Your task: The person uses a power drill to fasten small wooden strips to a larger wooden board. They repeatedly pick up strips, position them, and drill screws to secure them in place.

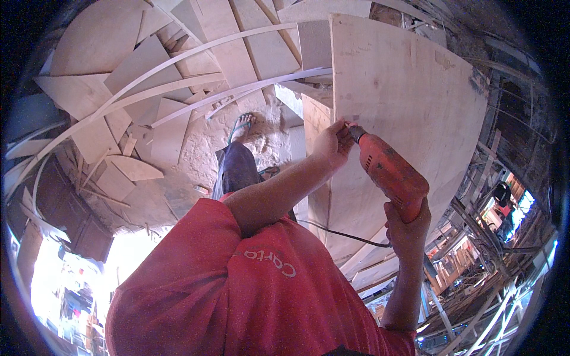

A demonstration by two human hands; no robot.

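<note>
My right hand (409,228) is wrapped round the rear grip of a worn orange power drill (392,175), whose nose points up and to the left. Right at the drill's dark chuck (357,133) is my left hand (334,146), its fingers bent and pinched together. Whatever those fingers hold is too small to make out. Under both hands lies a large pale plywood sheet (409,77), and the chuck is over its left part. A black cord (344,235) runs from near my right hand across to my body.
Wooden offcuts and panels (157,139) lie heaped on the dusty floor at the left. Long curved-looking strips (196,50) stretch across them to the plywood. My sandalled foot (242,126) stands among the scraps. Timber framing and clutter (481,237) fill the right side.
</note>
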